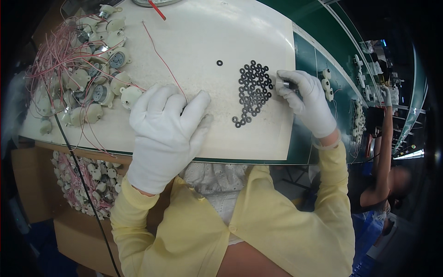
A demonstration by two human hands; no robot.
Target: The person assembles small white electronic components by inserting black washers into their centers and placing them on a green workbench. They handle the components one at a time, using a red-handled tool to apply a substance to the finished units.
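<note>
My left hand, in a white glove, rests on the white board with its fingers curled down. A red wire runs in under these fingers, and what they hold is mostly hidden; only a dark spot shows between them. My right hand, also gloved, is closed in a pinch at the board's right edge, on a small silvery part. Just left of it lies a loose patch of small black rings. One single black ring sits apart, farther left.
Small motors in cream housings with tangled red and pink wires heap at the left. Below the table edge, a cardboard box stands near more motors. A dark cable crosses the left side. Another person works at right.
</note>
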